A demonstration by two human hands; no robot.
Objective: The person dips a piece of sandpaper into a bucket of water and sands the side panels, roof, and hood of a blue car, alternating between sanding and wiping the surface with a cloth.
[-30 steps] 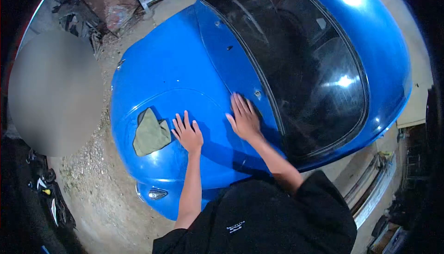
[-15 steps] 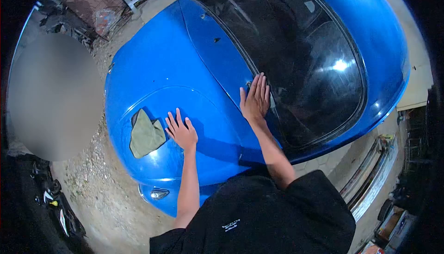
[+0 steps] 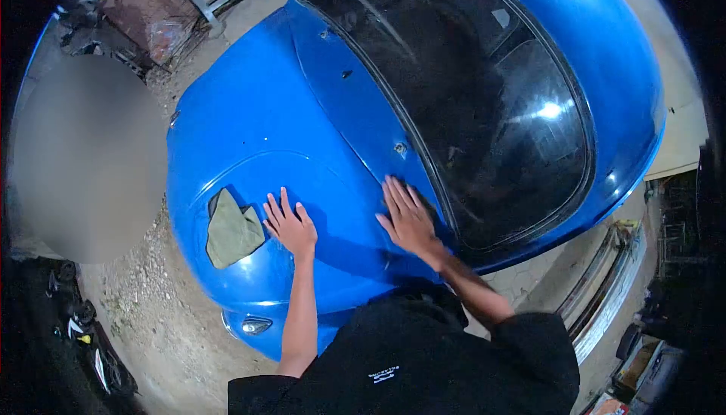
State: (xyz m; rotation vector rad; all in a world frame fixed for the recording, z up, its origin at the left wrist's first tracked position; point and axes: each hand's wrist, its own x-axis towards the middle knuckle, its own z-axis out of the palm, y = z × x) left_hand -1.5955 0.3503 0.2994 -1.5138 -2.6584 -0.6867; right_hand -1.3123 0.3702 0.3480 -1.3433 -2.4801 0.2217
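Now the left hand (image 3: 290, 226) lies flat on the blue car (image 3: 249, 120), fingers (image 3: 283, 200) spread apart and holding nothing. Just beside it, on the same blue panel, sits a crumpled green cloth (image 3: 233, 230), very close to the fingertips. The right hand (image 3: 408, 218) also lies flat with fingers apart, near the edge of the dark window (image 3: 484, 90). Below the car is gravel ground (image 3: 144, 294). A grey blurred shape (image 3: 87, 158) stands at the left.
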